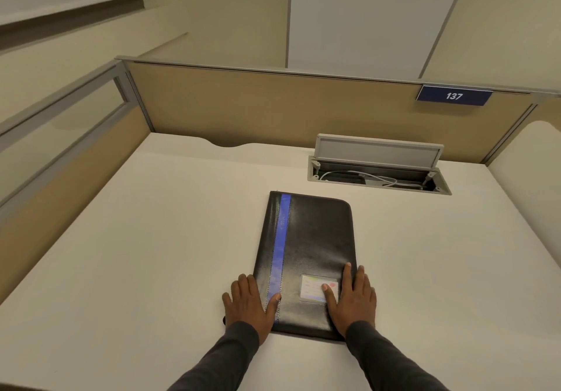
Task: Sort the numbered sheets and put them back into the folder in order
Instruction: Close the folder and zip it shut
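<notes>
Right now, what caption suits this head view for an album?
Left hand and right hand rest flat at the near corners of a closed black folder on a white desk.

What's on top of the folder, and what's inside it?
Left hand and right hand lie flat across the side edges of the closed folder. Its contents are hidden.

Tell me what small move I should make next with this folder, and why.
Probably open the folder: it lies closed on the desk, no numbered sheets show, and the left hand and right hand only rest flat at its near corners. The right hand could try lifting the cover's right edge.
</notes>
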The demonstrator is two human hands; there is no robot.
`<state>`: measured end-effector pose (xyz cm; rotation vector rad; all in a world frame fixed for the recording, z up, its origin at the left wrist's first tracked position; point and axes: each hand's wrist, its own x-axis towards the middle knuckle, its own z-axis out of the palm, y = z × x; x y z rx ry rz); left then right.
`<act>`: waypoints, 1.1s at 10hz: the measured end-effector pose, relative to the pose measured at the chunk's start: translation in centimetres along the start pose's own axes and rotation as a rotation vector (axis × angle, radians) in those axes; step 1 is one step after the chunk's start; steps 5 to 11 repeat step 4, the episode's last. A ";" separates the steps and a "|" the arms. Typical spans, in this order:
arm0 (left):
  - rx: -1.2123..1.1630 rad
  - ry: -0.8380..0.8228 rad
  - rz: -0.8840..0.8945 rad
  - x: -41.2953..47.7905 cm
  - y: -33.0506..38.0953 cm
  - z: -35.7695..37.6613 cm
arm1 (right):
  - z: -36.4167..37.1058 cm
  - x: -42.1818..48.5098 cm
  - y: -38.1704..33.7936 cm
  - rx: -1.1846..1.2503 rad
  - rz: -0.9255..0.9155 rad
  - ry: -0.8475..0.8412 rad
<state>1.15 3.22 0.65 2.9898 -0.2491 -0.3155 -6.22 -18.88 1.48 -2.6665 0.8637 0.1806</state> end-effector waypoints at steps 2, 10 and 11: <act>-0.001 -0.120 0.044 0.2 -0.2 -1.6 | -0.7 0.2 -0.3 0.000 0.000 -0.025; -0.006 0.002 0.162 3.6 -0.4 -5.1 | -4.0 2.3 -1.9 -0.002 -0.076 0.067; -0.006 0.002 0.162 3.6 -0.4 -5.1 | -4.0 2.3 -1.9 -0.002 -0.076 0.067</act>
